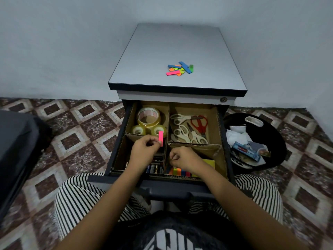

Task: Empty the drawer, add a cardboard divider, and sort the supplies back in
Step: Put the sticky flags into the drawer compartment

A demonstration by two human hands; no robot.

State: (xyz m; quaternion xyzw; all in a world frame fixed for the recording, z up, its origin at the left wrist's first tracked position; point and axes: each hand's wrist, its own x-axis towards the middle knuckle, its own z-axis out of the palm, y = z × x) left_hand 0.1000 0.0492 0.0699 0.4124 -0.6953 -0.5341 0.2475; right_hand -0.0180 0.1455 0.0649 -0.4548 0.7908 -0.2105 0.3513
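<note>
The divider (198, 146) is sitting in the drawer (162, 185), holding tape (148, 116) and scissors (191, 131). The left hand (144, 147) is pinching a pink flag (161, 137) in its grip. The right hand (182, 158) is curling; I cannot tell its grip. More flags (180, 68) are waiting on the far cabinet (171, 47).

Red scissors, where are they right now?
In the head view, the red scissors lie in the drawer's back-right compartment, beside the white scissors, across the cardboard divider from the tape rolls.
</note>
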